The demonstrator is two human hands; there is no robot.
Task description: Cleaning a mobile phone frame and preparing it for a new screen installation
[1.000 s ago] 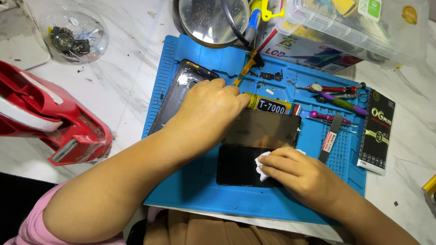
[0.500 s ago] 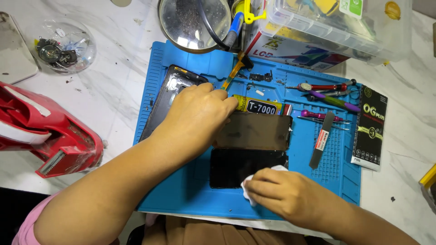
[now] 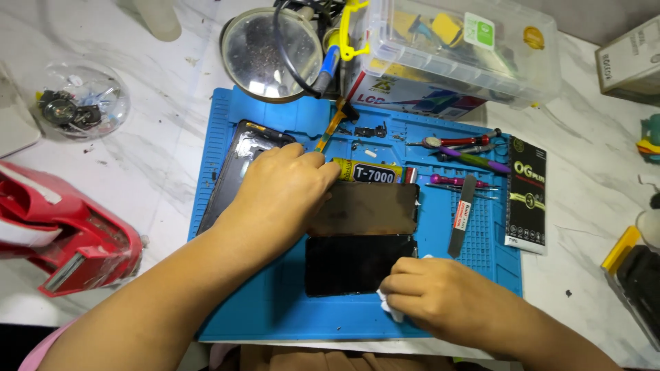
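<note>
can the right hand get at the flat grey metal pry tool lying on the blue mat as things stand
Probably yes: the right hand lies just below the grey pry tool on the blue mat, with nothing between them, though its fingers already pinch a white wipe.

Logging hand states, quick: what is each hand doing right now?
Left hand: palm down, pressing on the brown panel, gripping nothing.
Right hand: fingers closed on a white wipe at the black screen.

Left hand (image 3: 285, 189) covering the left end of the brown panel (image 3: 368, 208) and part of the dark phone frame (image 3: 237, 168). White wipe (image 3: 390, 308) mostly buried under the right hand (image 3: 440, 299). Red tool (image 3: 65, 237) cut off at left edge. Contents of clear dish (image 3: 79, 103) too small to identify.
</note>
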